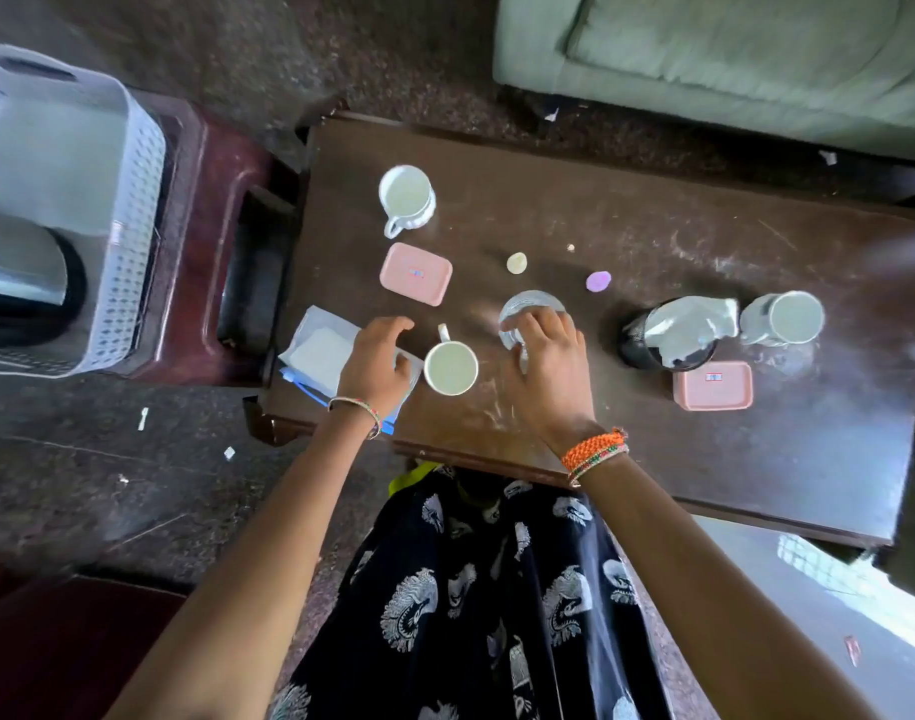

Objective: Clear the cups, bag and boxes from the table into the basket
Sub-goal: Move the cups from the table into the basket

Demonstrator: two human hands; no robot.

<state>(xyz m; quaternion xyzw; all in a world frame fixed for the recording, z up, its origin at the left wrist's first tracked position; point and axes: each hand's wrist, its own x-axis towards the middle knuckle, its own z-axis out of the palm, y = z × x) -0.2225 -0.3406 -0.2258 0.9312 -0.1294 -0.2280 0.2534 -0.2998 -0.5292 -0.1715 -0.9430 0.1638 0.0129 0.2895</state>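
Dark wooden table point(627, 210), scuffed and dusty, viewed from above by a standing person in a black skirt with white print point(497, 605). Far left of the tabletop: white ribbed mug point(406, 199), upright, handle toward the viewer. Just nearer: pink lidded box point(416, 273), flat, closed. Near-left corner: clear plastic bag point(323, 350) with white contents and a blue edge, lying flat and slightly overhanging the table edge. Left hand point(377, 358): over the bag's right part, fingers loosely curled, gripping nothing that can be seen; contact with the bag cannot be told. Just beside that hand: plain white mug point(451, 367), upright, handle pointing away. Right hand point(546, 356): fingers curled over the top of a clear glass cup point(528, 314), holding it; the cup appears to stand on the table. Beyond it: small cream lump point(516, 262) and small purple lump point(598, 281), apart from each other. Right portion: black cup point(647, 345) stuffed with a crumpled white wrapper point(694, 324); beside it a pale cup point(782, 319), open top toward the camera; nearer, a second pink box point(712, 386), closed. Left of the table, on a maroon plastic stool point(211, 241): white perforated basket point(128, 210), a steel vessel point(19, 262) at its near side. Upper right: green sofa point(731, 54).
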